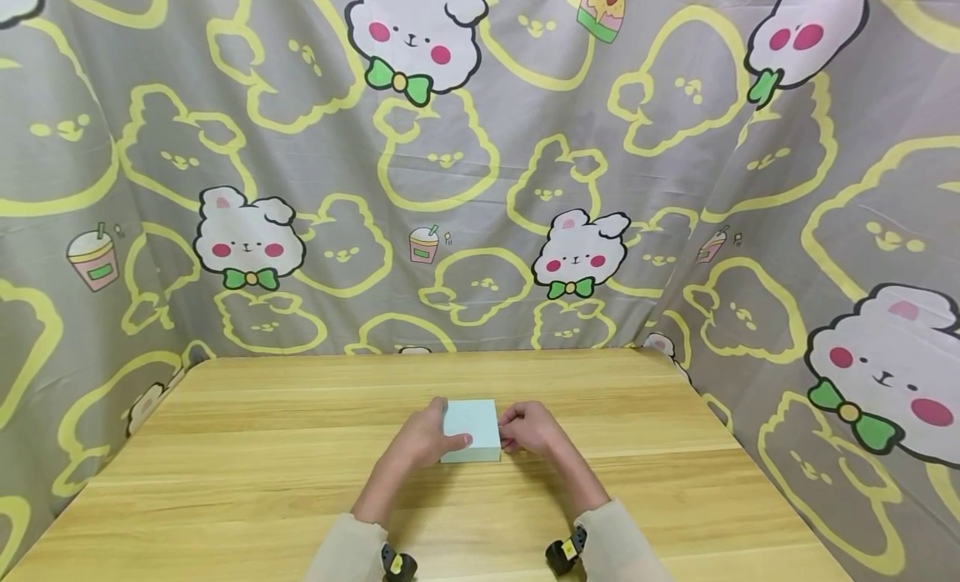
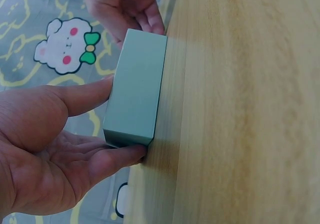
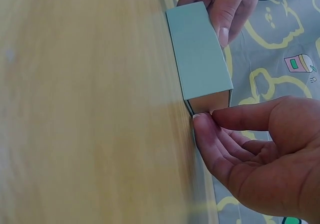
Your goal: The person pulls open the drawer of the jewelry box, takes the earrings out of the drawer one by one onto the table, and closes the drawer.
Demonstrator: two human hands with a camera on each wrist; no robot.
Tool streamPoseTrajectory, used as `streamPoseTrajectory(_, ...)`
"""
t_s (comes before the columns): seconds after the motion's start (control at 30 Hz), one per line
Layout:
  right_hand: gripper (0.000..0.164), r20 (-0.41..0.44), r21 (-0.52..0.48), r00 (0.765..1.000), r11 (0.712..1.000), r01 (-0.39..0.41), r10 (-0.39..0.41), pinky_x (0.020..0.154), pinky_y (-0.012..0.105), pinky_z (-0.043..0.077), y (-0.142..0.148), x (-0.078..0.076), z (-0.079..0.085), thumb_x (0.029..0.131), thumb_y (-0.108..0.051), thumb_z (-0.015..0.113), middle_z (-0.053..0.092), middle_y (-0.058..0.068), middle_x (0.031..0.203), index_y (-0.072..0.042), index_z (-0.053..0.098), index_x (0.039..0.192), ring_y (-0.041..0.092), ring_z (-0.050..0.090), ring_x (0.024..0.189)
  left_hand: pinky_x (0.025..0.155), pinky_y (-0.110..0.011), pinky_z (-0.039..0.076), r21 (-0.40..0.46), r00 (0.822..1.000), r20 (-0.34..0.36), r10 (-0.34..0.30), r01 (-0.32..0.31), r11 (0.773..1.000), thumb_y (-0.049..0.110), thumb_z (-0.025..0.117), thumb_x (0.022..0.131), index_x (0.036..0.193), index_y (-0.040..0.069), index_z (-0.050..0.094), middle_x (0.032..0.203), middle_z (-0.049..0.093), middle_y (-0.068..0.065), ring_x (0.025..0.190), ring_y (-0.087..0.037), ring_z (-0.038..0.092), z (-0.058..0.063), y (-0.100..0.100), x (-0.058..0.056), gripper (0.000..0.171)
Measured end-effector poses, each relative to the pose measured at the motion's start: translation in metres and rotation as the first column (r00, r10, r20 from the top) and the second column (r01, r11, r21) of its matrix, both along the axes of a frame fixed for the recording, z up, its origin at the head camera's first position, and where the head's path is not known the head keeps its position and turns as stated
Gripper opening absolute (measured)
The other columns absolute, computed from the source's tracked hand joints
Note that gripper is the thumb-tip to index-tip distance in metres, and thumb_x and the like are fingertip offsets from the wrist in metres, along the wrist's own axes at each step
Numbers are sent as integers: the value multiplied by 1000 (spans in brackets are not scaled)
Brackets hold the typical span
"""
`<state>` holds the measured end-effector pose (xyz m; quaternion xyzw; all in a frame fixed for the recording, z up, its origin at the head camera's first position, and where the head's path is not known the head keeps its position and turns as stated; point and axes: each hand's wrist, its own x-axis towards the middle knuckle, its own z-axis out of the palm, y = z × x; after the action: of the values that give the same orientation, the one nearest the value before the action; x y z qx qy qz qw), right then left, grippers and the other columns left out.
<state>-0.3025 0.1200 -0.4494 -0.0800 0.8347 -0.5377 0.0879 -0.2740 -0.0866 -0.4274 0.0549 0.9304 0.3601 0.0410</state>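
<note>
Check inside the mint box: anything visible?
In the right wrist view, one end of the mint box shows a tan face; the interior is covered, so contents, if any, can't be seen.

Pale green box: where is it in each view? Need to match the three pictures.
Head: pale green box low centre, between left hand and right hand.
Left wrist: box left of centre, slightly above mid-height.
Right wrist: box right of centre, mostly upper half.
Shared landmark: wooden tabletop, visible in all three.
</note>
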Motion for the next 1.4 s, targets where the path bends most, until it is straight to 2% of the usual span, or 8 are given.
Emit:
streamPoseTrajectory(0.33,8,18,-16,1000,1000,23,-23,66,36,60,4,0,1,88,5,61,68,17,78,9,66,93,19,67,65,86,-48,53,6,1000,-8,4,-4,1000,28,82,87,146,-6,41,120,64,-24,96,-28,60,0,-1,0,80)
streamPoseTrajectory(0.67,7,22,-8,1000,1000,17,-17,65,34,60,11,-3,2,90,7,60,67,15,77,11,65,93,17,66,64,87,-48,53,30,1000,-5,3,-3,1000,29,83,86,146,-6,42,122,64,-24,98,-28,61,-2,-3,-1,80)
streamPoseTrajectory(1.07,7,42,-5,998,999,36,-36,67,37,60,22,-3,3,92,6,60,68,18,80,10,66,94,20,67,67,79,-42,53,45,1000,-4,-5,5,999,30,83,86,146,-6,41,123,64,-24,92,-25,59,-2,-5,-1,82)
streamPoseTrajectory(1.4,7,49,13,997,998,54,-54,69,37,60,30,-5,1,92,6,60,67,17,81,9,66,93,21,67,68,70,-36,49,49,1000,-1,-7,7,999,31,83,86,148,-3,39,115,66,-22,86,-24,57,-2,-6,-2,84)
